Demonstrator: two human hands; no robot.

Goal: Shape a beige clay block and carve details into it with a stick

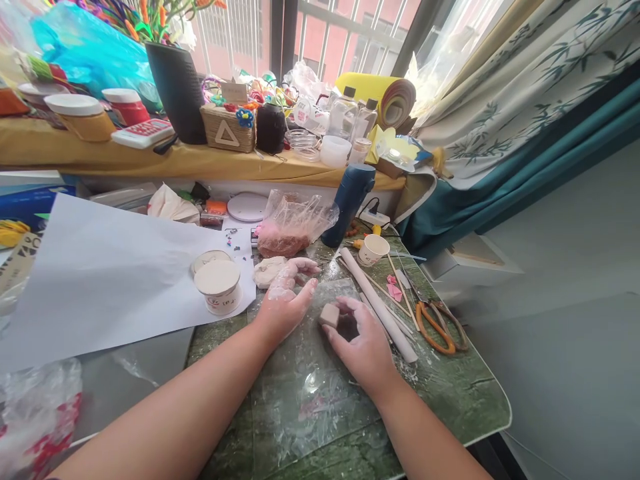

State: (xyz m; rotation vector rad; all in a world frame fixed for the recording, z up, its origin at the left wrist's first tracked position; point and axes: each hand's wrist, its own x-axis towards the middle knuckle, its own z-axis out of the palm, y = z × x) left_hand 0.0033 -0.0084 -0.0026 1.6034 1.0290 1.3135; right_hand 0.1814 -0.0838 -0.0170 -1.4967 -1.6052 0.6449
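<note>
Between the thumb and fingers of my right hand [363, 340] is a small grey-beige block of clay [329, 315], held over a clear plastic sheet [305, 393]. My left hand [287, 293] is open, its fingers apart and dusted with white. Just behind it lies a pale lump of clay [270, 272], partly hidden by the hand. A plastic bag of reddish-brown clay [287, 233] sits farther back. To the right of my right hand is a long pale rolling pin [380, 303].
White paper [125, 280] covers the left side, with a filled paper cup [219, 287] on it. Orange-handled scissors [436, 328], thin sticks and another paper cup [374, 250] lie at right. A dark blue bottle [349, 205] stands behind, below a crowded windowsill [190, 160].
</note>
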